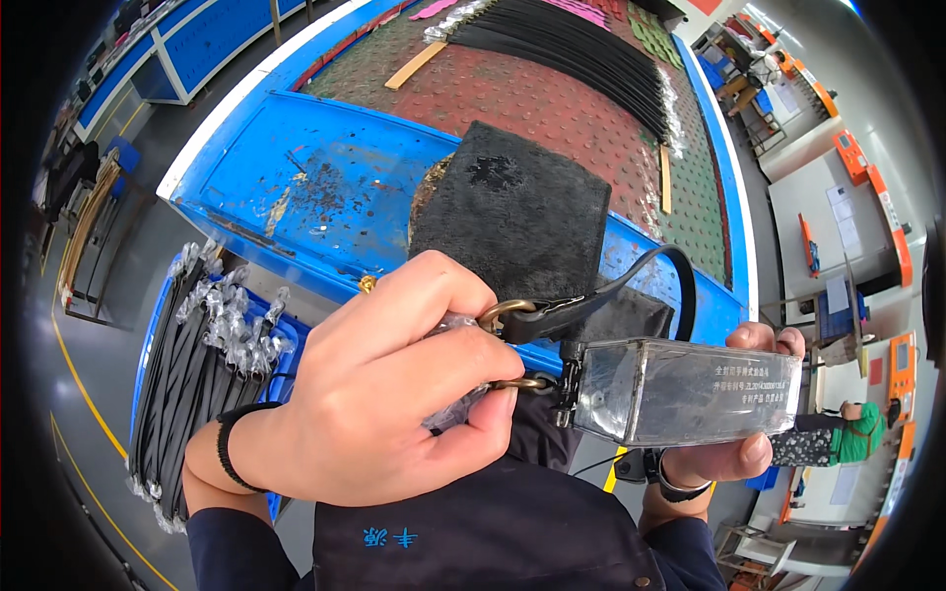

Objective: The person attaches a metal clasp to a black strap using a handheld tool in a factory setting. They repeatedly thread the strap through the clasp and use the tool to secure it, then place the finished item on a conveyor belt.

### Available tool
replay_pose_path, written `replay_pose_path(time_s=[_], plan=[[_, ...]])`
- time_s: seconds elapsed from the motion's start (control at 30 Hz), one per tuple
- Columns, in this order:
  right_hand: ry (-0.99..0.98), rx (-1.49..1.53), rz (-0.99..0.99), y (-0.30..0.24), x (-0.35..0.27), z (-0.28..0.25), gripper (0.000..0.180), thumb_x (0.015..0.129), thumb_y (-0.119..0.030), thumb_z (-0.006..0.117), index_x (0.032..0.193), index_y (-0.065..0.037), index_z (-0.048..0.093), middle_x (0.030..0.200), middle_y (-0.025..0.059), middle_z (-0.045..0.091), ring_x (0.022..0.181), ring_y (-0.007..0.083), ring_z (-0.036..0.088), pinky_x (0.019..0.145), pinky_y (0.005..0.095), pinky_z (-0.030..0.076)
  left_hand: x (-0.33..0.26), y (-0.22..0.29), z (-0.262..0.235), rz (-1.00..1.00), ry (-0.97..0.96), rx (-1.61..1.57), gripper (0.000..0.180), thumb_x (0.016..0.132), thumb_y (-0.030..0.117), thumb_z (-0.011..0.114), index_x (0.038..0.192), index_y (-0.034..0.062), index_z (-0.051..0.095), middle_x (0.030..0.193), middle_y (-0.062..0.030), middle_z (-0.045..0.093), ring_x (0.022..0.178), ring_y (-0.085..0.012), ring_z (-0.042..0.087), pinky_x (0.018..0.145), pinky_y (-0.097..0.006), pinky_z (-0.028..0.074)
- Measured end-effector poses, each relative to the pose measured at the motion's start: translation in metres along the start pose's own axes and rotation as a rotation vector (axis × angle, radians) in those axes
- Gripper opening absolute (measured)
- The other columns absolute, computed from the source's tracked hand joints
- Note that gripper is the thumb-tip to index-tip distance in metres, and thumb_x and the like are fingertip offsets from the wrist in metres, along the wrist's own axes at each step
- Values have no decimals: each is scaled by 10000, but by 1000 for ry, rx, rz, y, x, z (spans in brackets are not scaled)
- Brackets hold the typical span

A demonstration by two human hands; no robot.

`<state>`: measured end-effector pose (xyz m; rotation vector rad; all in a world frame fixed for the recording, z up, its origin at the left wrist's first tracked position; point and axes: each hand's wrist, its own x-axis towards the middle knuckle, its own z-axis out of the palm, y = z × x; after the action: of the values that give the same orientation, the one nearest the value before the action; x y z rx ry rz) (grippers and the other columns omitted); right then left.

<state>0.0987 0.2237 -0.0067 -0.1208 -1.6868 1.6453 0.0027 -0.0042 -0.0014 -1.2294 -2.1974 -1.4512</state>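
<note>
My left hand [394,384], with a dark band round its wrist, is closed on the hardware end of a black strap [685,271]. Two brass-coloured clasps [512,313] poke out between its fingers, and crumpled clear plastic shows behind them. From there the strap arcs up and over to the right. My right hand [754,448] grips the far end of a clear rectangular box [690,392] with a dark roller-like part [569,384] on its left end. That roller part sits close to the lower clasp; I cannot tell whether they touch.
Ahead is a blue-edged worktable [325,187] with a black cloth-covered block [512,197]. Farther back, a row of black straps [562,49] lies on a red studded mat [512,103]. A blue bin of plastic-wrapped straps [207,364] stands at left. A person in green [862,433] is at far right.
</note>
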Motion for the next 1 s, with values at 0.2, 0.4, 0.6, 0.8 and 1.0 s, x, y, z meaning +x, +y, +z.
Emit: replay_pose_path(time_s=[0.2, 0.4, 0.6, 0.8, 1.0], plan=[[22, -40, -9, -3, -4, 3, 896, 499, -556, 731, 1159, -74, 365, 910, 123, 520, 832, 188, 515, 727, 295, 441, 0, -1, 0, -11, 2, -1, 198, 542, -33, 634, 730, 28, 630, 778, -98, 509, 652, -169, 496, 534, -252, 387], [54, -4, -34, -2, -6, -6, 846, 528, -499, 720, 1174, -95, 353, 940, 115, 502, 830, 182, 514, 708, 300, 466, -3, -2, -3, -21, 12, 26, 217, 527, -15, 630, 737, 41, 638, 779, -92, 509, 662, -172, 489, 565, -261, 384], [24, 237, 95, 0, 1, -10, 795, 538, -414, 696, 1181, -96, 355, 988, 140, 492, 853, 209, 520, 699, 321, 497, -3, 3, -7, 72, 8, 113, 241, 525, 2, 624, 759, 53, 646, 796, -92, 511, 668, -185, 495, 578, -271, 383], [-32, 225, 140, -3, 1, -1, 817, 507, -411, 719, 1167, -90, 360, 962, 163, 523, 850, 220, 529, 711, 320, 493, -3, 4, -3, 141, 13, 147, 232, 542, 17, 627, 767, 69, 650, 802, -81, 510, 682, -187, 500, 579, -279, 383], [-84, 252, 126, -2, 3, 0, 824, 502, -397, 724, 1159, -64, 356, 952, 174, 527, 829, 228, 541, 696, 319, 496, -3, 3, -4, 158, -18, 141, 233, 545, 18, 629, 769, 78, 651, 804, -74, 515, 686, -188, 501, 577, -288, 382]])
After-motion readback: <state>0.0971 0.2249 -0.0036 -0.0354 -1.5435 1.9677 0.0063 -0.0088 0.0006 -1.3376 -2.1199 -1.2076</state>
